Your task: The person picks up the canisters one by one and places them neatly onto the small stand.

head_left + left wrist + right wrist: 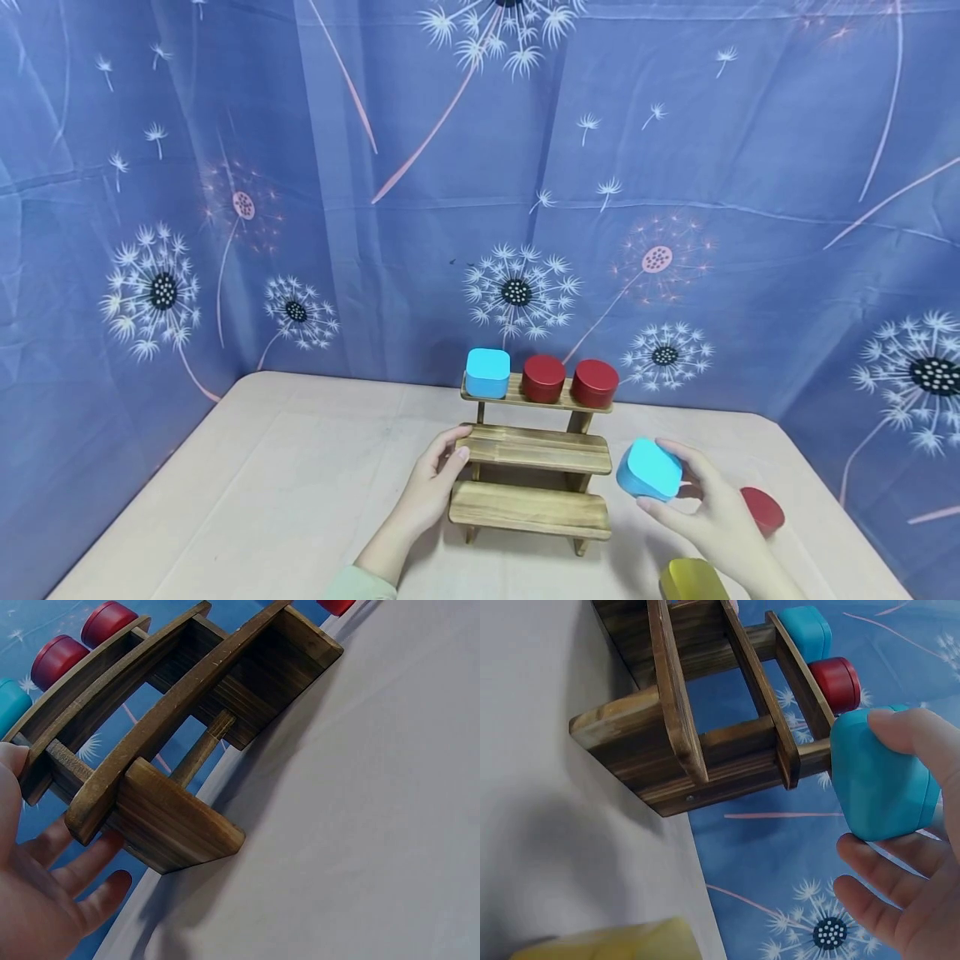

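Note:
My right hand holds a light-blue rounded-square tin up off the table, right of a three-tier wooden stand. In the right wrist view, the thumb lies on one face of the blue tin and the fingers are round its other side. My left hand grips the left end of the stand's middle tier. In the left wrist view, the thumb rests at that board's end, with the other fingers below it. On the top tier stand another blue tin and two round red tins.
A third red tin lies on the table behind my right wrist. Nearer the front is a yellow tin, partly cut off by the frame. A pale cloth covers the table, and a blue dandelion-print curtain hangs behind it.

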Motion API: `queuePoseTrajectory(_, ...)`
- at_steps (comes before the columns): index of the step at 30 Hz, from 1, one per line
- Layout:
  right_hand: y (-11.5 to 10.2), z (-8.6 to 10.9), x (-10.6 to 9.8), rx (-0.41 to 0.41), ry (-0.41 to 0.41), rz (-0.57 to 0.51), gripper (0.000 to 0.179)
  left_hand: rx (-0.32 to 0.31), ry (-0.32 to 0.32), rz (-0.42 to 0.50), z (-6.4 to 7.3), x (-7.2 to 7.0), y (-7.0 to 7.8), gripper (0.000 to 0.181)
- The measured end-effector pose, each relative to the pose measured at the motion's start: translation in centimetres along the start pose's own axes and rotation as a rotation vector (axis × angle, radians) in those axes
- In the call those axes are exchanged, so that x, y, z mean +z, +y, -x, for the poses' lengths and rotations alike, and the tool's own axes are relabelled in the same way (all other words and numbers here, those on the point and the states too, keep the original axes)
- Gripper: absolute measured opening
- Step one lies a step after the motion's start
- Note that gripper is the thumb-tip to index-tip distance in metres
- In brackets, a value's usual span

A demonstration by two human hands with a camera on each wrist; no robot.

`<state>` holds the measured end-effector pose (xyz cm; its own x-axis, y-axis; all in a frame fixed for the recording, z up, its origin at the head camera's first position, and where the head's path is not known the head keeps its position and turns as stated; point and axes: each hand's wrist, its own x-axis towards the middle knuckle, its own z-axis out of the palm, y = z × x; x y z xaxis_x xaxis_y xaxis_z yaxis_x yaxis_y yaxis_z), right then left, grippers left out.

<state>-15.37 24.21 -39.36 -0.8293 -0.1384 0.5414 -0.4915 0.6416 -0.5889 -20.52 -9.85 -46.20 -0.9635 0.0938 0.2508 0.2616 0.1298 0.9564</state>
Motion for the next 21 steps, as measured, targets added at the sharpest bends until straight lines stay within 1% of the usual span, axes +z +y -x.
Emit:
queuePoseTrajectory(6,-0.3,-0.4,0.6,-0.027,-0.018,-0.019,0.071,-0.001,-0.002,-0.001,0.0,0.0,0.0,0.036)
queuePoseTrajectory(16,-0.9,-1.0,1.7,-0.107,-0.033,-0.035,0.073,-0.004,-0.006,0.005,0.0,0.0,-0.1,0.037)
queuePoseTrajectory(21,-1.1,-1.4,2.0,-0.106,-0.053,-0.019,0.072,-0.002,-0.005,0.001,0.0,0.0,-0.1,0.036)
